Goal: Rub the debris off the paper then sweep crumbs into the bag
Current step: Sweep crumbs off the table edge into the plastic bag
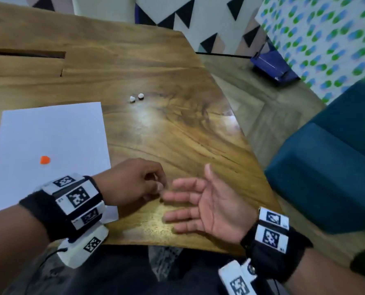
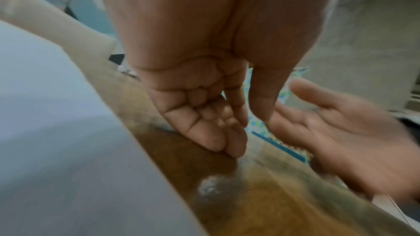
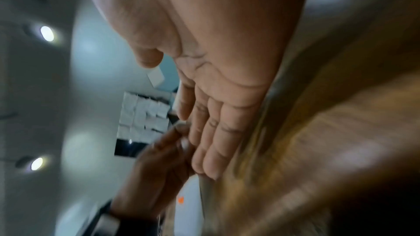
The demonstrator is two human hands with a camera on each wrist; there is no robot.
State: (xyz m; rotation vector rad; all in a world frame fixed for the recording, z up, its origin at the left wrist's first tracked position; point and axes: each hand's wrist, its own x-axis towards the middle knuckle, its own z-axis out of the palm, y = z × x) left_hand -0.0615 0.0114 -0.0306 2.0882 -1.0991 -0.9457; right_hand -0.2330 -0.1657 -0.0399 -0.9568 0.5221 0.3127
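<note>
Your left hand (image 1: 132, 179), fingers curled, meets your flat, palm-up right hand (image 1: 207, 203) at the desk's (image 1: 156, 67) six o'clock edge. At nine o'clock, an orange crumb (image 1: 44, 160) sits on the paper (image 1: 49, 133).

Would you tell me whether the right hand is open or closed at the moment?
Open. The right hand lies palm up at the table edge, fingers straight and spread, holding nothing; the left hand meets its fingertips.
</note>
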